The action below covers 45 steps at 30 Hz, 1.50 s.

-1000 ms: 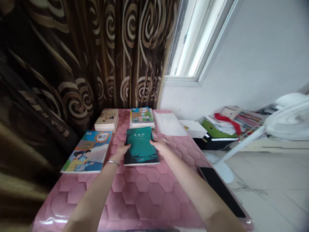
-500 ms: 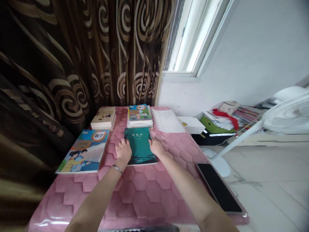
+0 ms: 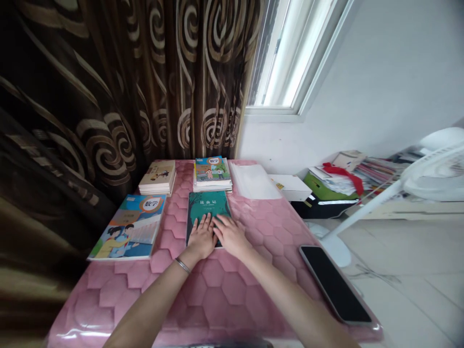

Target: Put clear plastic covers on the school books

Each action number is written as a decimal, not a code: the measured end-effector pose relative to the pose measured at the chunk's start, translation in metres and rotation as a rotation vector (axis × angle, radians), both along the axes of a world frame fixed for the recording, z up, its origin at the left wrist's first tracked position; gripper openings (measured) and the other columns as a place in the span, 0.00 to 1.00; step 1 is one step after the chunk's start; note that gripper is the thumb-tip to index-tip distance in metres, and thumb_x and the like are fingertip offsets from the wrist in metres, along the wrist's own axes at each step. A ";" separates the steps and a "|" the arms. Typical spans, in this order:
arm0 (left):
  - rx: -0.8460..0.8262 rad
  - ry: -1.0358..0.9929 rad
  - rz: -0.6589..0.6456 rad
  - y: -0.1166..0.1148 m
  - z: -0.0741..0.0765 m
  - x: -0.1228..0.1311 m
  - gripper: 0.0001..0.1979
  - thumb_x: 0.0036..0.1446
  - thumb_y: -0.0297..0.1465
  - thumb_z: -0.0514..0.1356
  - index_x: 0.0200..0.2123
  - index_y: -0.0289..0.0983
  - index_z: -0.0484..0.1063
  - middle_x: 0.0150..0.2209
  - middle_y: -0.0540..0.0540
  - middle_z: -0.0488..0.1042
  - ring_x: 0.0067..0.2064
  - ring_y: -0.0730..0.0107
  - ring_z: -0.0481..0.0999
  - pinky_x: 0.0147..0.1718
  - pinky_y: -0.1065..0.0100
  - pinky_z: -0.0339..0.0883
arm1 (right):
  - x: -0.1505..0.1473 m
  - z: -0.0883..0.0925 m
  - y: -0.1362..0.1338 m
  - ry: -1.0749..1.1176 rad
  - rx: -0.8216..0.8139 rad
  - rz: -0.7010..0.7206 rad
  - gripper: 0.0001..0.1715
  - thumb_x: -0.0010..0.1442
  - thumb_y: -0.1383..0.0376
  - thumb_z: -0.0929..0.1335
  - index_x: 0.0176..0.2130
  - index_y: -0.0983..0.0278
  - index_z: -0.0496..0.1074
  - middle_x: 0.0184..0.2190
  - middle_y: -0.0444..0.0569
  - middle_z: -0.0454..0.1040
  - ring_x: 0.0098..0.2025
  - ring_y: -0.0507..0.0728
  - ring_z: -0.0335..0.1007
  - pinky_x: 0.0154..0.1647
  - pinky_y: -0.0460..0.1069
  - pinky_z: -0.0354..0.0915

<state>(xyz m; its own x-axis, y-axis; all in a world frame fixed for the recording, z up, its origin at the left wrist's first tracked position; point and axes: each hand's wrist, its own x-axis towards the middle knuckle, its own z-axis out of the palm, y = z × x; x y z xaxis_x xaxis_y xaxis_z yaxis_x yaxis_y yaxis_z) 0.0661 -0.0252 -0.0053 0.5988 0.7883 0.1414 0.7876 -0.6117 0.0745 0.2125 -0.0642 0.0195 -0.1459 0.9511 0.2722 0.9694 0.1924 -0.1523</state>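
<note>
A dark green book (image 3: 197, 205) with white title characters lies flat on the pink table cover (image 3: 224, 290). My left hand (image 3: 203, 238) rests flat on its lower half, fingers stretched forward, a silver bracelet at the wrist. Beside it, my right hand (image 3: 232, 235) lies over the lower right part of the cover, fingers extended and almost touching the left ones. Both palms hide the lower cover picture. Just behind the book sits a stack of books topped by a blue maths textbook (image 3: 212, 170). Another blue maths textbook (image 3: 132, 229) lies to the left.
Several beige books (image 3: 157, 178) are stacked at the back left, near the brown curtain (image 3: 203, 96). Clear plastic sheets (image 3: 255, 181) lie at the back right. A black phone or tablet (image 3: 335, 285) rests on the right edge. A white fan (image 3: 373, 203) stands beside the table.
Both hands have moved from the green book's left and right edges inward onto its cover, fingers now laid out flat. The book has hardly moved.
</note>
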 end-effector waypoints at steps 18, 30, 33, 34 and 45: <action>-0.241 -0.156 0.184 -0.004 0.013 -0.085 0.26 0.66 0.37 0.45 0.66 0.42 0.50 0.68 0.42 0.47 0.68 0.61 0.48 0.64 0.50 0.39 | 0.046 -0.021 -0.030 0.031 -0.231 -0.004 0.28 0.69 0.58 0.51 0.66 0.56 0.52 0.69 0.47 0.43 0.70 0.61 0.36 0.64 0.66 0.45; -0.521 -0.621 0.327 0.046 0.020 -0.078 0.13 0.45 0.22 0.63 0.37 0.35 0.76 0.37 0.45 0.78 0.38 0.66 0.77 0.39 0.68 0.70 | 0.050 -0.012 -0.013 0.349 -0.117 -0.167 0.21 0.60 0.63 0.66 0.53 0.55 0.72 0.50 0.45 0.75 0.49 0.58 0.73 0.48 0.51 0.69; -0.506 -0.632 0.355 0.048 0.021 -0.075 0.13 0.42 0.19 0.64 0.35 0.35 0.75 0.35 0.46 0.78 0.36 0.68 0.76 0.36 0.70 0.68 | 0.050 -0.016 -0.013 0.327 -0.074 -0.157 0.20 0.60 0.63 0.66 0.52 0.54 0.73 0.50 0.44 0.76 0.49 0.58 0.74 0.48 0.50 0.69; -0.504 -0.637 0.359 0.048 0.021 -0.074 0.14 0.42 0.18 0.63 0.35 0.36 0.75 0.34 0.47 0.78 0.36 0.69 0.76 0.36 0.71 0.68 | 0.049 -0.018 -0.013 0.321 -0.058 -0.152 0.19 0.60 0.63 0.66 0.52 0.54 0.73 0.50 0.44 0.76 0.49 0.58 0.74 0.48 0.50 0.69; -0.480 -0.597 0.395 0.057 0.014 -0.072 0.07 0.47 0.19 0.59 0.29 0.35 0.73 0.26 0.50 0.74 0.28 0.73 0.73 0.29 0.72 0.66 | 0.052 -0.030 -0.017 0.464 0.059 -0.057 0.20 0.62 0.63 0.63 0.53 0.58 0.71 0.49 0.49 0.76 0.50 0.57 0.73 0.52 0.52 0.67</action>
<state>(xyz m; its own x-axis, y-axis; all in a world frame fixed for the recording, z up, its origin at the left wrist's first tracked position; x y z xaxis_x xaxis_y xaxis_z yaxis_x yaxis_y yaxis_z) -0.0060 0.0320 0.0089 0.1996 0.9783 -0.0559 0.6823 -0.0978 0.7245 0.2645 -0.0809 -0.0103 0.0560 0.9351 0.3499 0.8107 0.1620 -0.5626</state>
